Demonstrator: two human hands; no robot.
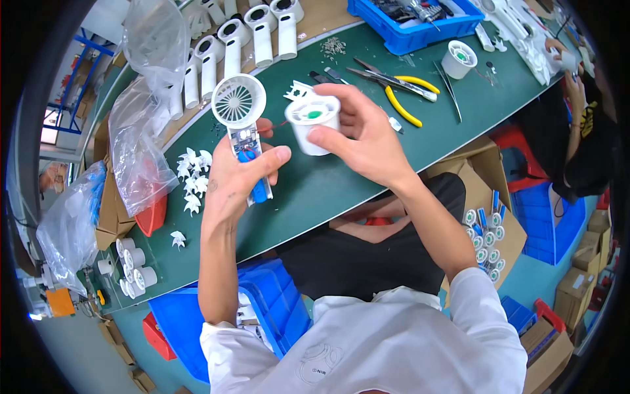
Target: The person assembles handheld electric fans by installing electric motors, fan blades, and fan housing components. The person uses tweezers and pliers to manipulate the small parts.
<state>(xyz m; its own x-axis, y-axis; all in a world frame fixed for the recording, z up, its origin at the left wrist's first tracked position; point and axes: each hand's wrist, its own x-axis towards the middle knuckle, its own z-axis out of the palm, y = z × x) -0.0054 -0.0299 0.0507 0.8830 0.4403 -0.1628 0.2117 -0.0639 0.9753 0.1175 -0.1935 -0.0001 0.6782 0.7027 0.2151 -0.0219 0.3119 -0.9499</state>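
Observation:
My left hand [230, 174] is closed round the handle of a white handheld fan housing [239, 102] with a round slotted grille at its top. The handle is open at the front, showing a small circuit board [245, 138] and a blue battery [259, 191]. To the right, my right hand [371, 141] grips a white cup-shaped fan duct [308, 134] with a green centre, held tilted between thumb and fingers. A thin red wire [280, 125] runs between the duct and the housing. A white notched plastic piece [298, 90] shows just behind the duct.
Yellow-handled pliers [403, 108], tweezers [447, 92] and another duct [459, 59] lie right on the green table [328, 180]. Small white impellers [193, 174] lie left; fan housings [261, 39] line the back. A blue bin [407, 36] stands behind. Another person's hand [576, 92] is far right.

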